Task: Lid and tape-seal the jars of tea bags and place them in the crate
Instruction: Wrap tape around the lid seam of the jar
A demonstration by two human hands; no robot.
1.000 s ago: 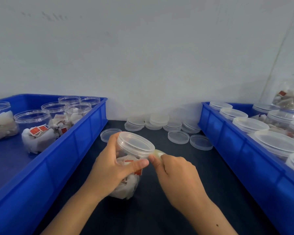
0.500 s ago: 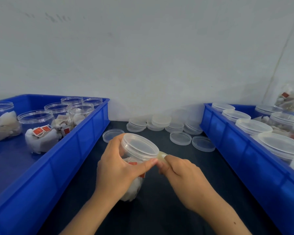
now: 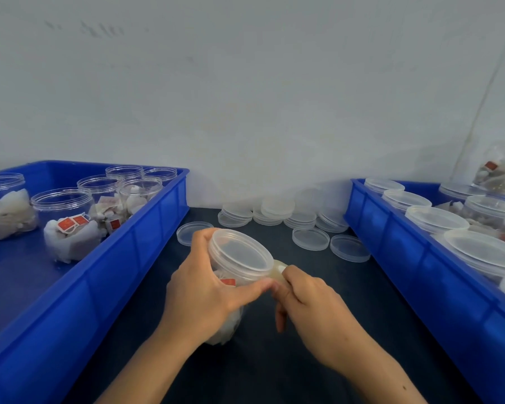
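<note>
Head view: jar (image 3: 239,258) in both hands

There is a single view, taken from a wide-angle camera worn on the person's head, looking forward and down over a dark worktop (image 3: 318,330). It sits close above the work: both forearms enter from the bottom edge and the left hand (image 3: 200,295) and right hand (image 3: 312,301) meet near the middle of the frame. A pale wall (image 3: 245,97) fills the upper half, straight ahead. The left blue crate (image 3: 105,275) and the right blue crate (image 3: 420,272) run out past the side edges, their walls bent by the lens.
</note>
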